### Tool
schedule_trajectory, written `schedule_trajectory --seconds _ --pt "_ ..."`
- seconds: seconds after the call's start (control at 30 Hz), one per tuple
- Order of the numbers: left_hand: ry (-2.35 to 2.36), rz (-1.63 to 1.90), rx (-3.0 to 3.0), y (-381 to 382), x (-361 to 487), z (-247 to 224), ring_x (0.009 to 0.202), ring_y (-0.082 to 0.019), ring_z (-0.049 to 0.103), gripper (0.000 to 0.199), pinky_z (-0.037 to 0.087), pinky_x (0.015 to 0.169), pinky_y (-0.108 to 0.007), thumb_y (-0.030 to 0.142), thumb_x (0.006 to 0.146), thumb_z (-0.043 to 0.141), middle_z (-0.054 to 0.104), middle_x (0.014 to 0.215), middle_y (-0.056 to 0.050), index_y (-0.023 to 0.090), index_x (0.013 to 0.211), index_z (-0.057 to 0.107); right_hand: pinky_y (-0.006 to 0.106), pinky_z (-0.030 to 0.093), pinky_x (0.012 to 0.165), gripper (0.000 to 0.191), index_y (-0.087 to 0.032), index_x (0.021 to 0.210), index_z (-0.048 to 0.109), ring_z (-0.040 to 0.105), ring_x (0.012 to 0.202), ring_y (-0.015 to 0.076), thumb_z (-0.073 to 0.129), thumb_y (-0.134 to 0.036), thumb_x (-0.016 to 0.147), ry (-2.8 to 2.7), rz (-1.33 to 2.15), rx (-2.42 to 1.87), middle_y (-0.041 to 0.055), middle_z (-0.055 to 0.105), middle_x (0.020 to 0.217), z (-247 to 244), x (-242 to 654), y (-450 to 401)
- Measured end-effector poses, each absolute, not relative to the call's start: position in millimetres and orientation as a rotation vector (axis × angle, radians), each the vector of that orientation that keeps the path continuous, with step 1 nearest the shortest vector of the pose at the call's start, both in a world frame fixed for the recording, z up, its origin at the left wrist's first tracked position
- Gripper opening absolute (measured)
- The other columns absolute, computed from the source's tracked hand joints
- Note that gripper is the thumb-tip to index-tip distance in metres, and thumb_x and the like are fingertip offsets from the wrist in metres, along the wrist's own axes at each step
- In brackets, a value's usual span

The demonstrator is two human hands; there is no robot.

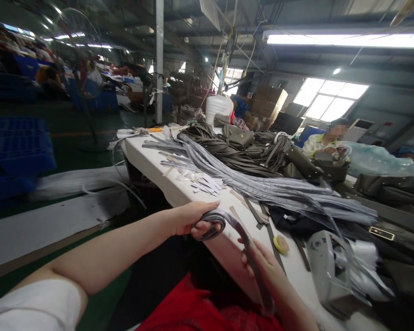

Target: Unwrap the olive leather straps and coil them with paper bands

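Red cloth (193,312) below the white table (141,151)! Left hand (195,220) clamps a coiled strip (218,216) near its edge, right hand (264,259) grips that strip too; grey strips (255,184) sprawl across the table, window (331,99) beyond.

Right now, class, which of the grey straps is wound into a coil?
The strap in the left hand, its unwound length running to the right hand; the bundled grey straps on the table lie stretched out.

text: none legible | labels, brands: none legible | numbers, signs: none legible
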State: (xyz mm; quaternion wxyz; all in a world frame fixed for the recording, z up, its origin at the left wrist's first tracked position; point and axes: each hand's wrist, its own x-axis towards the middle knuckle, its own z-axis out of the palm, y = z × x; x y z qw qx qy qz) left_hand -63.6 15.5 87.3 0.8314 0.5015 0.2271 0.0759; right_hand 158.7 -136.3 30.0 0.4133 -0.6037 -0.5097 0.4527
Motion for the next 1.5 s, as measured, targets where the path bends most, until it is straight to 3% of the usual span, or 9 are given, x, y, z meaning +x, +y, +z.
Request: schedule_trajectory --seconds 0.1,0.23,0.47,0.67,0.77,0.87,1.1,1.23,1.5 --pt "0.395 0.319 0.785 24 -63 101 0.028 -0.005 0.022 0.070 0.020 0.032 -0.017 0.048 0.101 0.017 0.027 0.037 0.008 0.004 0.074 0.064 0.025 0.041 0.047 0.048 -0.017 0.103 0.065 0.051 0.048 0.0140 0.051 -0.060 0.087 -1.457 0.948 -1.653 0.0007 0.060 0.065 17 148 -136" --pt "0.289 0.627 0.533 36 -55 115 0.036 -0.006 0.035 0.060 0.033 0.040 -0.016 0.038 0.103 0.018 0.036 0.047 0.005 0.003 0.083 0.062 0.029 0.048 0.066 0.044 -0.018 0.111 0.064 0.059 0.071 0.0195 0.058 -0.053 0.085 -1.495 0.738 -1.669 0.0074 0.067 0.089 0 128 -137" --pt "0.736 1.371 1.282 19 -15 54 0.064 -0.017 0.056 0.043 0.045 0.066 -0.029 0.054 0.095 0.039 0.056 0.069 -0.004 0.016 0.084 0.056 0.020 0.030 0.047 0.042 -0.016 0.090 0.065 0.038 0.049 0.0086 0.051 -0.055 0.091 -1.399 1.442 -1.302 -0.0048 0.044 0.055 20 105 -152" --pt "0.525 0.671 2.274 -33 -18 -8 0.066 -0.022 0.057 0.052 0.043 0.064 -0.032 0.068 0.087 0.040 0.059 0.071 -0.008 0.019 0.073 0.052 0.022 0.032 0.045 0.044 -0.016 0.078 0.063 0.040 0.048 0.0107 0.057 -0.060 0.084 -1.187 1.122 -1.583 -0.0031 0.048 0.053 38 165 -143" --pt "0.475 0.259 1.964 -39 -24 -8 0.049 -0.014 0.052 0.062 0.038 0.051 -0.025 0.068 0.092 0.025 0.054 0.056 -0.001 0.018 0.073 0.055 0.027 0.043 0.060 0.039 -0.019 0.084 0.067 0.054 0.064 0.0172 0.051 -0.054 0.089 -1.477 0.942 -1.744 0.0022 0.061 0.068 29 189 -136" --pt "0.374 0.019 1.483 -32 -29 -4 0.035 -0.010 0.042 0.068 0.032 0.040 -0.021 0.076 0.087 0.030 0.046 0.046 0.005 0.016 0.082 0.061 0.031 0.046 0.074 0.037 -0.021 0.085 0.071 0.061 0.079 0.0222 0.046 -0.048 0.093 -1.670 0.766 -1.812 0.0059 0.069 0.082 20 195 -131" --pt "0.191 0.216 0.802 -15 -27 -3 0.034 -0.006 0.034 0.049 0.025 0.038 -0.019 0.055 0.073 0.074 0.041 0.042 0.008 0.009 0.086 0.067 0.033 0.050 0.082 0.051 -0.019 0.109 0.067 0.065 0.094 0.0249 0.031 -0.053 0.098 -1.469 0.918 -1.606 0.0091 0.072 0.101 -23 152 -120" --pt "0.114 0.384 0.503 -20 -14 -3 0.042 -0.004 0.036 0.036 0.032 0.046 -0.018 0.038 0.073 0.080 0.043 0.050 0.008 0.010 0.091 0.068 0.034 0.053 0.076 0.064 -0.017 0.117 0.060 0.066 0.089 0.0246 0.018 -0.060 0.097 -1.196 0.959 -1.485 0.0118 0.070 0.102 -43 126 -117" --pt "0.499 0.502 0.927 -22 -11 -27 0.070 -0.014 0.054 0.055 0.046 0.069 -0.028 0.057 0.071 0.075 0.059 0.079 -0.003 0.012 0.099 0.062 0.031 0.050 0.085 0.042 -0.017 0.112 0.064 0.064 0.092 0.0233 0.043 -0.049 0.094 -1.409 0.974 -1.640 0.0093 0.070 0.100 -17 151 -119"
